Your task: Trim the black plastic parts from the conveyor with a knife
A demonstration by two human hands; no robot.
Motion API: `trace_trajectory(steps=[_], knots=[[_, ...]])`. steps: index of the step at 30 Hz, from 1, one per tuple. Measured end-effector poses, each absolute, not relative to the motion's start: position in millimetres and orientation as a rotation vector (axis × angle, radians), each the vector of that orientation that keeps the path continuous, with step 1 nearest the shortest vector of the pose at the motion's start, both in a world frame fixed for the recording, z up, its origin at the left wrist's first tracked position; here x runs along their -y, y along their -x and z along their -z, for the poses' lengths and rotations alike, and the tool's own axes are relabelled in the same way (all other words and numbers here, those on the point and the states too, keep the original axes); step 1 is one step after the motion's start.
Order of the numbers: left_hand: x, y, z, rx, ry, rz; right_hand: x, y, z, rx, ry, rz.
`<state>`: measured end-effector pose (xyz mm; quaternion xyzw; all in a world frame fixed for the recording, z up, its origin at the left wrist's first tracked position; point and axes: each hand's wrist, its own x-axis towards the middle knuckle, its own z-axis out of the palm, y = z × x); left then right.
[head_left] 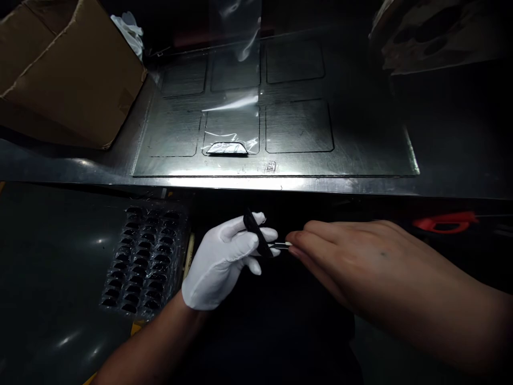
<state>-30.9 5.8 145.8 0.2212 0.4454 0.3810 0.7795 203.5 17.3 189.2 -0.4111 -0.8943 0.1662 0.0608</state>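
My left hand, in a white glove, pinches a narrow black piece between thumb and fingers and holds it tilted below the bench edge. My right hand is bare, its fingers closed around a thin, pale, two-pronged tool that looks like tweezers. The prongs reach the right side of the black piece; whether they touch it I cannot tell. Lying on the glass plate above my hands is a shiny half-moon piece with a dark rim, at the lower end of a clear plastic strip.
To the left, a clear tray holds rows of black half-moon pieces. A cardboard box stands on the metal bench at the upper left, white gloves behind it. On the right are a red-handled tool and a wrapped round object.
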Motion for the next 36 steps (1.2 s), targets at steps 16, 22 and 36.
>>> trace_trajectory(steps=[16, 22, 36], knots=[[-8, 31, -144, -0.996, -0.411, -0.859, -14, -202, -184, 2.769, 1.23, -0.598], [-5, 28, -143, -1.003, -0.442, -0.902, -10, -200, -183, 2.75, 1.257, -0.565], [0, 36, -135, -0.611, -0.421, -0.967, -13, -216, -193, 2.296, 1.302, -0.634]])
